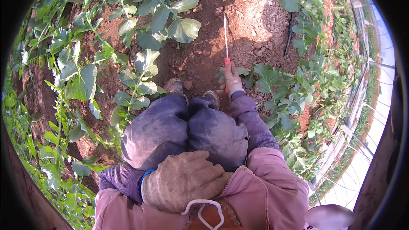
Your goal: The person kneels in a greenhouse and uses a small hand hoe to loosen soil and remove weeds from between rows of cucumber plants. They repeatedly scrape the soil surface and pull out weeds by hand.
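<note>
My right hand, in a dirty light work glove, is closed around the red handle of a long, thin metal tool. Its narrow blade points away from me over the bare soil; I cannot tell whether the tip touches the ground. My left hand, in a soiled knit glove with a blue cuff edge, lies against the front of my pink jacket, above my thighs. Its fingers lie together, and nothing shows in it; its palm is hidden. Dark dusty trousers cover my bent knees.
Leafy crop plants stand on the left, and more leafy plants grow close beside my right forearm. Between the rows runs reddish crumbly soil. A thin black hose lies at right. Beyond is a frame with metal bars.
</note>
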Action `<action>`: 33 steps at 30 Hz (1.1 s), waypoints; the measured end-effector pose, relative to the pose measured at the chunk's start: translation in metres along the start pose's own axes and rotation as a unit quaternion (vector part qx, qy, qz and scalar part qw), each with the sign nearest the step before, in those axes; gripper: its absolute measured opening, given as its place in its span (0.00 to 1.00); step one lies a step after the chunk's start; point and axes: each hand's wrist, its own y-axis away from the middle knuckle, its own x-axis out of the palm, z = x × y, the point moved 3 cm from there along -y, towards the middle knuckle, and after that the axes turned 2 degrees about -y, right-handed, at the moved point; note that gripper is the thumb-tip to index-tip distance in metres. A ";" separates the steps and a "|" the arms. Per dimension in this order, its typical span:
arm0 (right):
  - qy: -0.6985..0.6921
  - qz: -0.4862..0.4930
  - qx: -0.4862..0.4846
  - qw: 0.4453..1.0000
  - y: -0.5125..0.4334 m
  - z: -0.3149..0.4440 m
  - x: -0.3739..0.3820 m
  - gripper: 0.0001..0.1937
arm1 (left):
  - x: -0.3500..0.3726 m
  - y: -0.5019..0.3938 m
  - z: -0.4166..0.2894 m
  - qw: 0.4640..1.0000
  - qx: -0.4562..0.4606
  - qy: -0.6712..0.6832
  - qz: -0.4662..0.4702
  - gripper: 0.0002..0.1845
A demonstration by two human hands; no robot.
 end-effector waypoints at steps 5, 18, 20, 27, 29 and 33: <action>-0.374 0.027 0.032 0.927 0.044 -0.106 -0.006 0.31 | 0.001 0.004 -0.004 1.000 0.010 -0.007 0.017 0.16; -0.160 0.014 -0.252 0.954 0.043 0.019 -0.023 0.30 | 0.003 0.007 -0.006 0.999 0.007 0.021 0.040 0.18; -0.113 0.006 -0.083 0.990 0.050 -0.014 -0.023 0.27 | 0.001 0.004 -0.004 0.999 0.007 0.013 0.037 0.19; -0.160 0.148 -0.027 0.976 0.082 -0.123 -0.040 0.28 | 0.003 0.001 -0.004 1.000 0.005 0.007 0.011 0.16; -0.013 0.117 -0.085 0.989 0.050 -0.095 -0.029 0.28 | 0.006 0.001 -0.007 1.000 0.008 -0.002 0.012 0.16; -0.076 0.068 -0.040 0.994 -0.024 0.023 0.014 0.32 | 0.008 0.001 -0.006 1.000 0.016 0.013 0.019 0.16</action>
